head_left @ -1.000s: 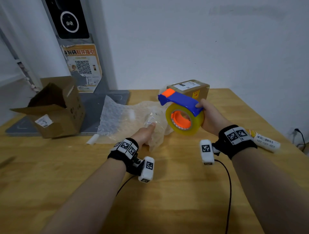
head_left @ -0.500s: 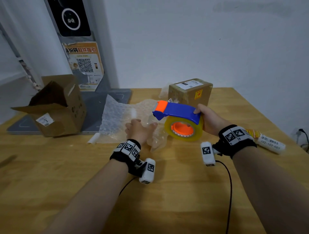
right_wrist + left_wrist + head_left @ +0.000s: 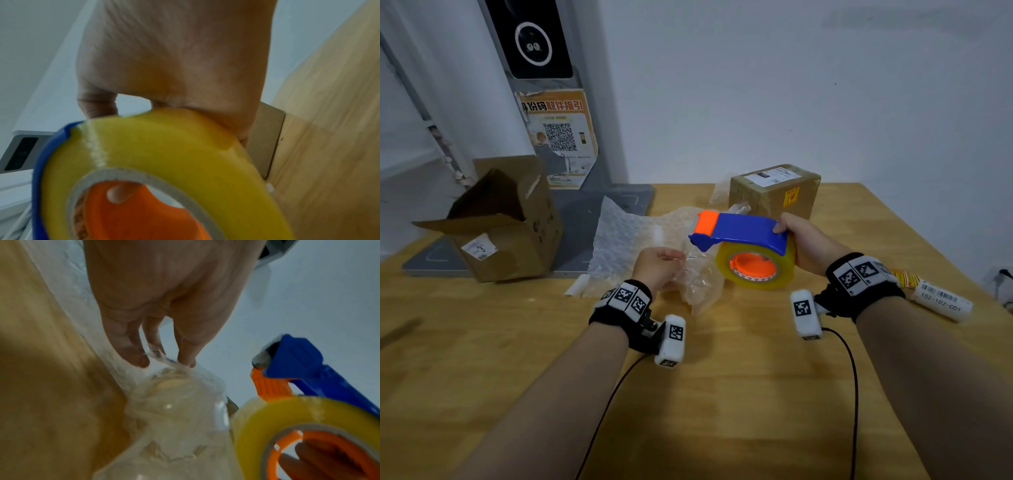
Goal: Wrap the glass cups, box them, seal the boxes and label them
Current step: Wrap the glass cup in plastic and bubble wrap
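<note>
Both hands flank the wrapped cup point(image 3: 697, 277): left hand point(image 3: 659, 267) pinches its wrap; right hand point(image 3: 804, 245) grips the dispenser point(image 3: 746, 250) (cutter pointing left) just beside.

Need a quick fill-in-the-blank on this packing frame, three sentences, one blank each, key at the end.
1. The right hand grips the tape dispenser, whose handle is ____ in colour.
2. The left hand pinches the ____ around the glass cup.
3. The open box stands at the table's ____ side.

Missing words: blue; bubble wrap; left
</note>
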The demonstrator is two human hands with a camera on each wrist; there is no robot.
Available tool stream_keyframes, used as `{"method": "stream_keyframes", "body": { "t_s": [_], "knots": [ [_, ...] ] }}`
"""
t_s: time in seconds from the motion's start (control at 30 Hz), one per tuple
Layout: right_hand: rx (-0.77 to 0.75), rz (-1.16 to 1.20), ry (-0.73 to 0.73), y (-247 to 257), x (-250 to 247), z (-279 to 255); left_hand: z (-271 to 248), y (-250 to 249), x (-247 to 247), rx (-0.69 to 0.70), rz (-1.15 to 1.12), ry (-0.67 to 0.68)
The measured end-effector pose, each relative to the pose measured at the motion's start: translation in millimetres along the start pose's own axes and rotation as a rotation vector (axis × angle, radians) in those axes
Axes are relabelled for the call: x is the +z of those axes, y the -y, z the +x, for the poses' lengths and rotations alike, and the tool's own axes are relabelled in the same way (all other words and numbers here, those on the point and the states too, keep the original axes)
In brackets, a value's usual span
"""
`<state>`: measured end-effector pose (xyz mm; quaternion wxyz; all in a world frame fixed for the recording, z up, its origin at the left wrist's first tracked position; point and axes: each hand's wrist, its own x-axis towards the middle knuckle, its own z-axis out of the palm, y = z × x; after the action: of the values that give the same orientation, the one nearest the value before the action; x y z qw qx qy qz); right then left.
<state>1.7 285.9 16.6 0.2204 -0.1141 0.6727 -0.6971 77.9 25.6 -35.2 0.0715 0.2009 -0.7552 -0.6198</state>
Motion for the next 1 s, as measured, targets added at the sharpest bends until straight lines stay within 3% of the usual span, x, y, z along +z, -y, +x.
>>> {"method": "stream_keyframes", "body": {
  "t_s": [0.1, 0.23, 0.33, 0.63, 0.77, 1.0],
  "knots": [
    [-0.012, -0.045, 0.006, 5, 9, 1, 4, 1, -2, 0.097, 0.133, -0.018],
    [-0.015, -0.127, -0.004, 14, 17, 6, 4, -9, -8, 0.007, 0.168, 0.070],
    [-0.019, -0.187, -0.019, 19, 21, 10, 4, -18, -12, -0.084, 0.030, 0.177],
    [-0.001, -0.192, -0.028, 21, 23, 11, 2, -39, -28, -0.298, -0.325, 0.320],
    [-0.003, -0.185, 0.006, 20, 22, 12, 7, -31, -26, -0.271, -0.277, 0.355],
    [-0.021, -0.253, -0.027, 25, 26, 8, 12, -24, -20, -0.176, -0.205, 0.287]
  ]
}}
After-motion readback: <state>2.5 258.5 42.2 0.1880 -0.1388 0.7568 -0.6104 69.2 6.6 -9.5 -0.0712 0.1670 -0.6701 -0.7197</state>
